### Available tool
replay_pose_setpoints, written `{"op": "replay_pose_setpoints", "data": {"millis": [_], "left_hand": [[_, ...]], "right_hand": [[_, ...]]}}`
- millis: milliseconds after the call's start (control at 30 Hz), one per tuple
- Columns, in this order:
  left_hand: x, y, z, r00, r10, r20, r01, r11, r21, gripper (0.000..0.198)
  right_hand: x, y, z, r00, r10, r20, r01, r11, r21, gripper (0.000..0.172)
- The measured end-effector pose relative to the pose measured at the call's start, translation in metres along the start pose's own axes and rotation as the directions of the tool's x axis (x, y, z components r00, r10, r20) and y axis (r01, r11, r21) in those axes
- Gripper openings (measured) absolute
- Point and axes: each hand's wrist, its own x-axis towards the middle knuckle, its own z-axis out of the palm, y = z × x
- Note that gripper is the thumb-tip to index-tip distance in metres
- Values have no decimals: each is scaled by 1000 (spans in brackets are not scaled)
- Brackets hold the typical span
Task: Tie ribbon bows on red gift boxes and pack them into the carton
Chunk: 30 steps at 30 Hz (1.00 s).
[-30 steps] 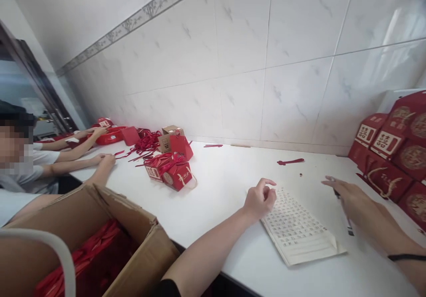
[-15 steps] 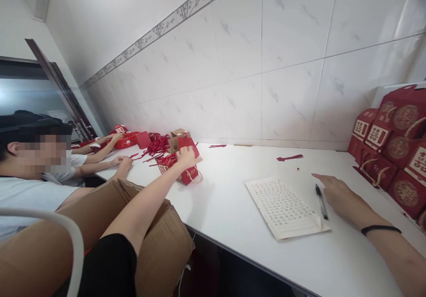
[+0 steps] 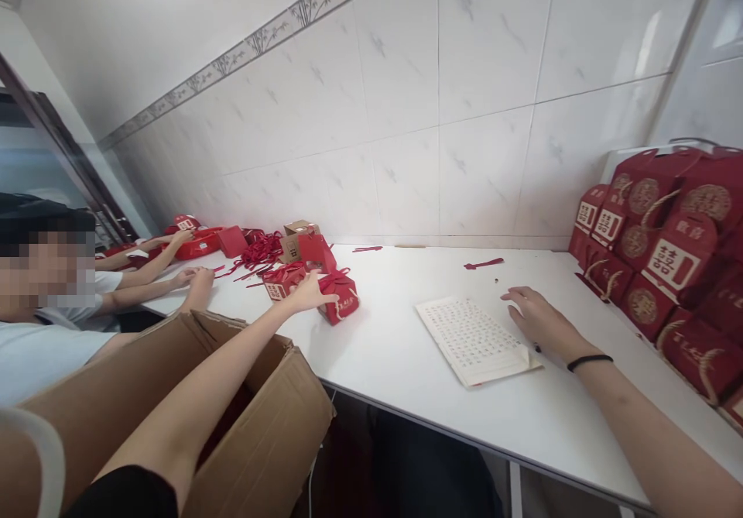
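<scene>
On the white table (image 3: 395, 332), a small red gift box (image 3: 344, 298) with a rope handle stands at my left hand (image 3: 310, 295). The thumb lies against its front and the fingers reach along its left side; part of the grip is hidden. Over the table to the right hovers or rests my right hand (image 3: 537, 320), palm down, fingers stretched and nothing in them. Beneath it the pen (image 3: 537, 348) is mostly covered. A handwritten sheet of paper (image 3: 470, 340) lies just left of that hand.
Stacked red gift boxes (image 3: 644, 270) line the right end. A large open cardboard carton (image 3: 284, 425) stands at the table's front left. Farther left are red ribbons (image 3: 260, 251), a red basin (image 3: 197, 245) and people's hands (image 3: 189, 276). A dark red strip (image 3: 484, 263) lies near the wall.
The view has turned somewhat right. The red gift box has shifted right with my left hand, which came down from its top to its left side. My right hand moved left over the pen.
</scene>
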Motion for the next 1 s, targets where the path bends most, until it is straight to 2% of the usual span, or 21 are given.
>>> {"op": "replay_pose_setpoints", "data": {"millis": [67,100,200,267,367,467,533,567,633,667,700,733,800,867,1000], "left_hand": [[-18,17,0,984,130,123,-127,991,-31,91],[-30,26,1,958,206,199,-199,979,-53,95],[-67,51,2,846,390,365,-359,921,-152,103],[-88,66,2,784,458,419,-407,889,-211,103],[-106,79,3,722,518,459,-434,855,-284,102],[-108,80,6,678,574,460,-435,817,-379,102],[-102,76,9,680,610,406,-417,778,-470,89],[-98,73,10,706,609,361,-397,763,-509,78],[-90,67,10,785,547,289,-336,769,-544,59],[-86,65,10,813,505,290,-297,787,-540,53],[-83,63,9,821,470,324,-254,809,-530,52],[-81,62,8,804,449,389,-213,828,-518,54],[-79,62,6,724,449,524,-160,847,-506,57],[-79,63,4,654,474,590,-135,840,-525,54],[-79,62,5,611,518,599,-99,801,-591,46]], "right_hand": [[1,-6,-2,1000,-9,8,9,999,42,29],[1,-11,-4,1000,-17,5,17,997,73,28],[-1,-34,-16,999,-33,-16,35,979,203,24],[-8,-59,-28,1000,-8,0,8,942,336,24],[-25,-103,-41,998,7,58,-39,808,588,39],[-39,-138,-45,987,98,130,-161,678,717,53],[-42,-151,-42,974,164,158,-226,625,747,56],[-42,-154,-40,968,188,167,-248,604,757,56],[-38,-159,-37,960,219,175,-272,572,774,55],[-35,-160,-36,958,225,175,-275,564,778,53],[-33,-161,-36,959,224,172,-271,562,782,51],[-32,-162,-36,962,218,167,-264,560,786,50],[-30,-163,-36,967,193,168,-247,544,802,45],[-32,-163,-35,967,171,188,-250,506,826,41],[-41,-162,-30,963,159,219,-267,431,862,42]]}}
